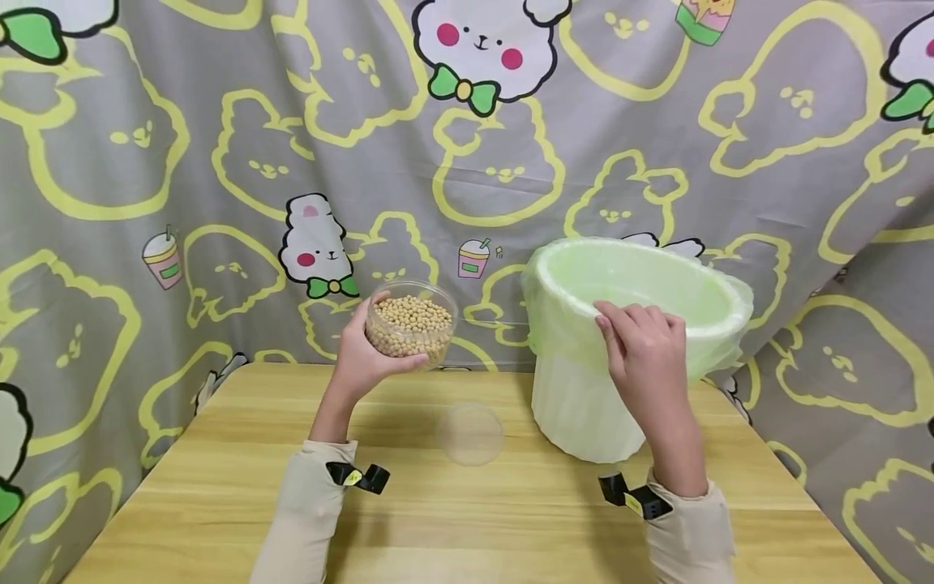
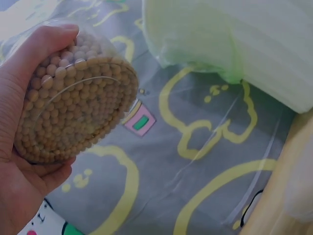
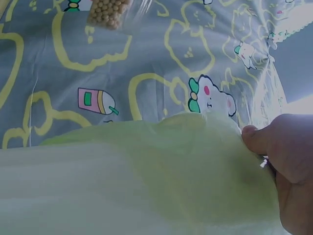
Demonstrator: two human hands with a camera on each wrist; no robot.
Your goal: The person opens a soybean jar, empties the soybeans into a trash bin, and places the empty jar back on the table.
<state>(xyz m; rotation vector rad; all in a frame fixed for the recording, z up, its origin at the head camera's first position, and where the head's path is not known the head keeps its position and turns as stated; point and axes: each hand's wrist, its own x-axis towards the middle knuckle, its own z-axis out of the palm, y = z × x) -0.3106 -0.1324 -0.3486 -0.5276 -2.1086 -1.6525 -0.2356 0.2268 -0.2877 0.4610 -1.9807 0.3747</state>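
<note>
My left hand (image 1: 359,361) grips a clear round plastic tub (image 1: 442,345) held up over the back of the table, left of the bin. Soybeans (image 1: 413,315) fill much of it, and the tub leans to one side in the left wrist view. On the right stands a white trash bin (image 1: 580,410), lined with a pale green trash bag (image 1: 562,328) folded over its rim. My right hand (image 1: 649,357) holds the bin's near rim through the bag, thumb outside; its other fingertips are hidden behind the rim.
A clear round lid (image 1: 470,435) lies flat on the wooden table (image 1: 467,519) between my arms. Behind the table hangs a grey curtain (image 1: 496,243) with cartoon animals. Each sleeve carries a black wrist camera mount (image 1: 357,477).
</note>
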